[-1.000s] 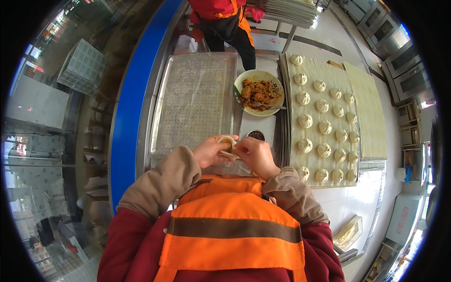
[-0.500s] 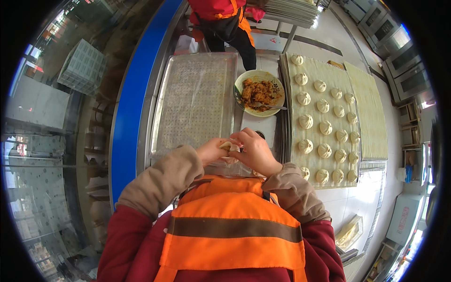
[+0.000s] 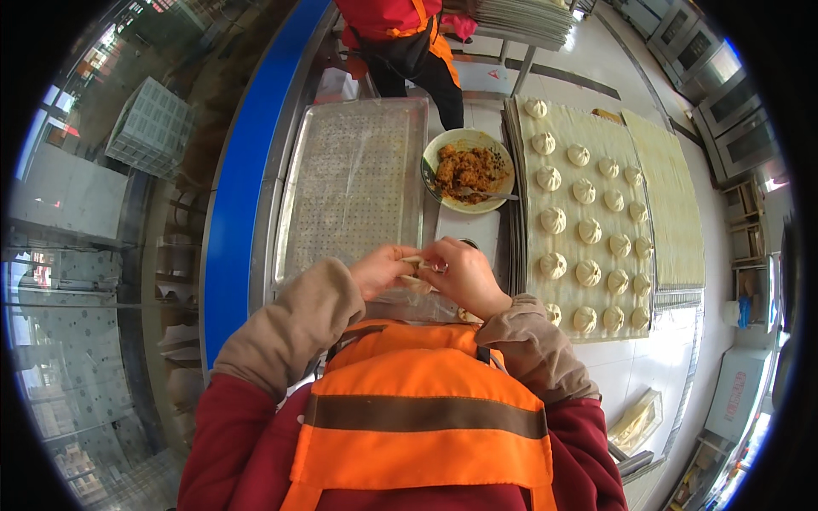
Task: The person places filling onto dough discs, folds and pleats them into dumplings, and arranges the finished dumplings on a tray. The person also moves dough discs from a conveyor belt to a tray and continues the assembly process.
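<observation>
Close to my apron, my left hand [image 3: 381, 271] and my right hand [image 3: 464, 274] meet over a filled bun [image 3: 415, 278] of pale dough. The left fingers hold its side while the right fingertips pinch its edge; my fingers hide much of it. Ahead of the right hand stands a bowl [image 3: 432, 189] of reddish-brown filling [image 3: 470, 170], with a spoon [image 3: 494, 196] resting in it. To the right, several pleated buns [image 3: 553, 221] sit in rows on a tray lined with a pale mat [image 3: 567, 311].
A large perforated metal tray [image 3: 349, 187] lies ahead on the left, beside a blue edge strip [image 3: 230, 221]. Another person [image 3: 400, 43] in red and orange stands at the far end. A second pale mat [image 3: 669, 204] is beyond the buns, and stacked trays [image 3: 524, 21] stand at the back.
My right fingers have shifted slightly and drawn in closer on the dough's edge. Both hands stay on the bun, which shows less of its opening. The far person has leaned a little left.
</observation>
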Demonstrator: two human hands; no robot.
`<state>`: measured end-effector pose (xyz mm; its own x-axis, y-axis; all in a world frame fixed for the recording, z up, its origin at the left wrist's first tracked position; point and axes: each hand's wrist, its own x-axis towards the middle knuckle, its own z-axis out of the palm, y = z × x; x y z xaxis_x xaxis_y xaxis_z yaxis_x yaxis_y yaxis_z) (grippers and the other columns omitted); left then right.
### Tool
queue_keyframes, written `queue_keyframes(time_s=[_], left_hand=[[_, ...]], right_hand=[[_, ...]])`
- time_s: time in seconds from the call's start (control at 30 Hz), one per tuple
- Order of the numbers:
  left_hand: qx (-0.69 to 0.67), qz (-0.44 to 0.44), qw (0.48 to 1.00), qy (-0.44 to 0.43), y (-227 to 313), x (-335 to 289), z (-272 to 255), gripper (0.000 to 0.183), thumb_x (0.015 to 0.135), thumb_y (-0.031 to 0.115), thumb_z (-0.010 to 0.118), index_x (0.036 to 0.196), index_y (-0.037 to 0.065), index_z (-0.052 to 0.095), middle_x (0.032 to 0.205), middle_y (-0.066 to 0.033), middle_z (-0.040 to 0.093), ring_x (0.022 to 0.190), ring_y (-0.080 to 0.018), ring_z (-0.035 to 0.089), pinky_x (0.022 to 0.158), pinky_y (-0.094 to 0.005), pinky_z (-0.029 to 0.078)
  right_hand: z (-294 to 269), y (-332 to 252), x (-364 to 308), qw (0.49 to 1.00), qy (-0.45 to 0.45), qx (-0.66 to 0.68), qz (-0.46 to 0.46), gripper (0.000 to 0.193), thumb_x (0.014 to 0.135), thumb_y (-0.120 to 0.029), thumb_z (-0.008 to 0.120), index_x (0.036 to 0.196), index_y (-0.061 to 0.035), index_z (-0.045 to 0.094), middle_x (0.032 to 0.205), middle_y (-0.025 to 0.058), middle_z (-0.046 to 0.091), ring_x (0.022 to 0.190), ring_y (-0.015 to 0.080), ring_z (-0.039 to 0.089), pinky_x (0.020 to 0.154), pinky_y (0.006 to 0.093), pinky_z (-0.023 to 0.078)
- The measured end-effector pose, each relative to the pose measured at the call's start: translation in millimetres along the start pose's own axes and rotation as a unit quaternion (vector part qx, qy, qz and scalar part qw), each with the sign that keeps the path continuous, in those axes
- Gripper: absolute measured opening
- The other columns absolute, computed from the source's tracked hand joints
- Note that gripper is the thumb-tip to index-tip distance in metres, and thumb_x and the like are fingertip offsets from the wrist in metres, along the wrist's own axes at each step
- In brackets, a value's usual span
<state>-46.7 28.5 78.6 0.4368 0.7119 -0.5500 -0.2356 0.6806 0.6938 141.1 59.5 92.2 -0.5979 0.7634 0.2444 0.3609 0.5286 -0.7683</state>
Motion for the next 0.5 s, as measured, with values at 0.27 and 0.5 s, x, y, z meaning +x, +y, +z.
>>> queue_keyframes(time_s=[0.27,0.5], left_hand=[[0.055,-0.022,0.998,-0.033,16,6,1,0.036,0.090,0.001,0.045,0.126,0.001,0.050,0.115,-0.0100,0.058,0.107,-0.0194,0.056,0.088,-0.0341,0.049],[-0.042,0.031,0.998,-0.034,21,0,16,0.056,0.100,0.044,0.028,0.135,0.004,0.044,0.116,-0.0063,0.058,0.104,-0.0157,0.055,0.092,-0.0341,0.042]], right_hand=[[-12,-18,9,0.999,-0.023,0.013,0.037,0.015,0.075,-0.017,0.068,0.079,-0.0040,0.062,0.076,0.0119,0.060,0.072,0.0316,0.061,0.062,0.0391,0.049],[-16,-33,6,0.994,0.022,-0.093,0.046,0.014,0.075,-0.011,0.070,0.078,-0.0016,0.060,0.068,0.0120,0.060,0.059,0.0291,0.060,0.054,0.0340,0.048]])
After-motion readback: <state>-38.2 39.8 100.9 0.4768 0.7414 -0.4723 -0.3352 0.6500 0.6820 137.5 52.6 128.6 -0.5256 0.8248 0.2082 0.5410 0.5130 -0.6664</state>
